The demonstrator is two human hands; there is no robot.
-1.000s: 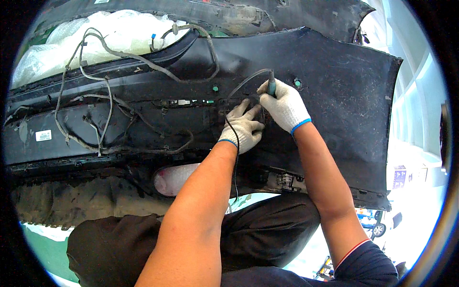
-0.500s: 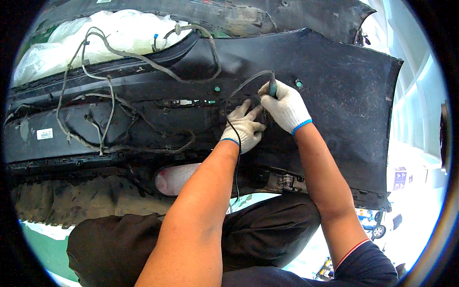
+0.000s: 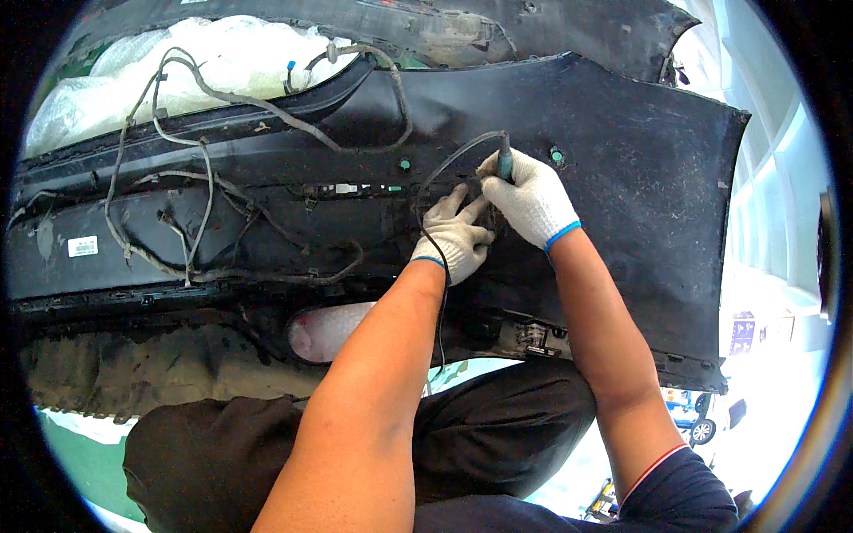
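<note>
The inner side of a black car bumper (image 3: 640, 204) lies across the view in front of me. My right hand (image 3: 531, 197), in a white knitted glove with a blue cuff, is closed like a pen grip around a green-handled soldering iron (image 3: 506, 163). Its tip is hidden beneath the hand. A dark cord (image 3: 442, 306) arches from the top of the handle over to the left and runs down across my left wrist. Gloved as well, my left hand (image 3: 457, 238) rests on the bumper just left of the right one, fingers spread.
A grey wiring harness (image 3: 267, 111) loops over the bumper's left half. Two green round clips (image 3: 556, 155) sit near my hands. Behind lie white plastic wrapping (image 3: 213, 53) and another dark bumper (image 3: 355, 27). My bent knee (image 3: 515, 400) is close to the near edge.
The handle of the soldering iron has tilted slightly and its cord has shifted a little. Both hands stay in practically the same place.
</note>
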